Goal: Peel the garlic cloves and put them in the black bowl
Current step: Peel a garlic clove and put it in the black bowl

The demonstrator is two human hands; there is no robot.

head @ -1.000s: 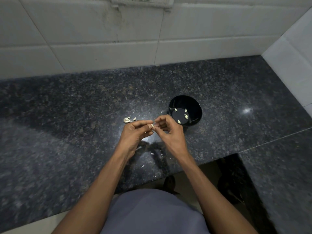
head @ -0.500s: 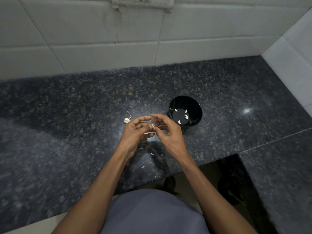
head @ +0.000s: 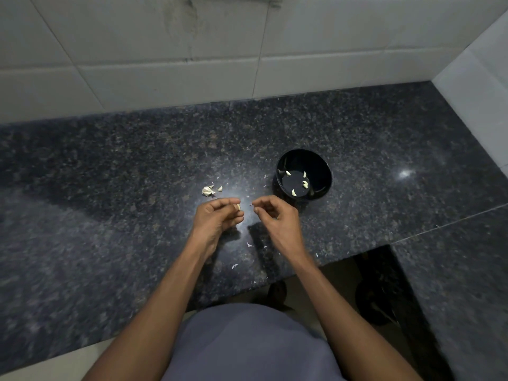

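A home kitchen: a speckled black granite desk [head: 137, 166] meets a white tiled wall [head: 165, 64], with garlic cloves [head: 208, 190] lying about.

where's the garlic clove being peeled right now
In the head view, the garlic clove is pinched at the left hand fingertips, just left of the right hand, near the black bowl.

Above the speckled dark granite counter [head: 110, 188], the left hand [head: 217, 215] pinches a pale garlic clove [head: 238, 207]; the right hand [head: 277, 218], fingers curled, hovers apart beside the round black bowl [head: 321, 171] holding peeled cloves [head: 304, 183].
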